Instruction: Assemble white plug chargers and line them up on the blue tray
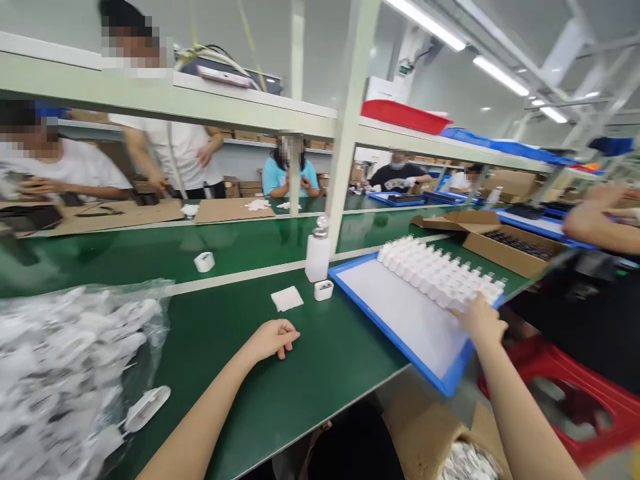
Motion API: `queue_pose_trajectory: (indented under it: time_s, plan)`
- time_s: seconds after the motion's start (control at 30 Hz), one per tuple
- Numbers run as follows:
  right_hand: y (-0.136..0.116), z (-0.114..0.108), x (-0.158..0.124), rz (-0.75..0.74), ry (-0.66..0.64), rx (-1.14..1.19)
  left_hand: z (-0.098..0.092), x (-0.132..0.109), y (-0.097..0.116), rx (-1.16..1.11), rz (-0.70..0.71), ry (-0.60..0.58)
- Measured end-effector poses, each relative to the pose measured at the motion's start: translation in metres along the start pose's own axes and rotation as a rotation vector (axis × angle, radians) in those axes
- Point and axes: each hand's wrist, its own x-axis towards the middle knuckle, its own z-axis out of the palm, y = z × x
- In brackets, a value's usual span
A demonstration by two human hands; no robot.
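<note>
Two long green-topped workbenches (330, 353) run side by side beneath a pale metal shelf rack (165, 97), with several co-workers seated or standing along the far side. A co-worker's bare forearm (600, 223) reaches in at the right, above a red plastic stool (565, 380). Beyond the near bench's far edge sits an open cardboard box (515, 250) holding rows of dark parts.

At the left, a large, crinkled clear plastic bag (75, 373) bulges with glossy white pieces, and one flat, rounded white piece (147, 409) pokes out at its edge. A rectangular blue-rimmed tray (380, 320) with a smooth white base lies on the near bench, its far end packed with tight rows of small white plastic pieces (435, 270).

The right hand (481, 321) sits at the tray's edge, its fingers against the end of those rows; whether it grips anything, I cannot tell. The empty left hand (273, 339) rests palm-down on the green surface, fingers loosely curled.

Nearby stand a white pump bottle (318, 250) with a metal top, a small white cup (323, 290), and a folded white cloth (287, 299).
</note>
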Motion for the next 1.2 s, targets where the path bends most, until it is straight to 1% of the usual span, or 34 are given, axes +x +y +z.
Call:
queue_pose_trajectory:
  time_s: [0.07,0.1,0.13,0.17,0.2,0.27,0.33,0.37,0.4,0.43,0.47,0.53,0.6,0.7,0.77,0.87,0.93,1.03,1.1,1.2]
  plan:
    - [-0.019,-0.01,-0.016,-0.021,0.035,0.015,0.0,-0.002,0.0,-0.022,0.006,0.003]
    - [-0.031,-0.012,-0.025,-0.078,0.034,0.045,-0.001,-0.003,-0.001,-0.028,0.012,0.025]
    - [-0.045,-0.013,-0.034,-0.162,0.013,0.082,-0.003,-0.002,-0.002,-0.023,0.014,0.071]
    - [-0.059,-0.012,-0.045,-0.271,-0.045,0.127,-0.007,-0.002,-0.005,-0.001,0.019,0.157]
    - [-0.076,-0.009,-0.057,-0.412,-0.131,0.178,-0.011,0.0,-0.008,0.027,0.012,0.272]
    - [-0.113,-0.001,-0.086,-0.754,-0.364,0.272,-0.023,0.003,-0.015,0.048,-0.037,0.526]
    - [-0.153,0.01,-0.118,-1.106,-0.583,0.313,-0.037,0.008,-0.024,0.004,-0.113,0.767]
    - [-0.173,0.016,-0.134,-1.228,-0.658,0.307,-0.045,0.011,-0.029,-0.016,-0.15,0.866]
    - [-0.191,0.023,-0.148,-1.319,-0.711,0.287,-0.052,0.016,-0.033,-0.016,-0.181,0.943]
    - [-0.208,0.031,-0.159,-1.382,-0.717,0.283,-0.06,0.022,-0.036,0.013,-0.207,0.996]
    - [-0.221,0.039,-0.168,-1.422,-0.681,0.29,-0.068,0.028,-0.04,0.058,-0.228,1.022]
    - [-0.238,0.055,-0.179,-1.449,-0.583,0.316,-0.084,0.044,-0.045,0.14,-0.25,1.02]
    - [-0.243,0.07,-0.179,-1.516,-0.569,0.392,-0.1,0.062,-0.05,0.166,-0.247,1.021]
    - [-0.241,0.084,-0.169,-1.563,-0.629,0.498,-0.123,0.091,-0.054,0.153,-0.234,1.043]
    - [-0.24,0.088,-0.164,-1.555,-0.666,0.537,-0.136,0.106,-0.055,0.128,-0.231,1.019]
    - [-0.242,0.088,-0.161,-1.546,-0.716,0.571,-0.144,0.118,-0.055,0.091,-0.218,0.975]
    - [-0.244,0.086,-0.162,-1.532,-0.746,0.58,-0.139,0.116,-0.053,0.085,-0.216,0.981]
    - [-0.246,0.084,-0.164,-1.494,-0.755,0.586,-0.119,0.1,-0.048,0.059,-0.213,1.02]
    - [-0.243,0.082,-0.165,-1.427,-0.694,0.6,-0.101,0.083,-0.043,0.018,-0.152,1.034]
    - [-0.236,0.077,-0.163,-1.252,-0.527,0.644,-0.074,0.055,-0.036,-0.043,-0.119,1.025]
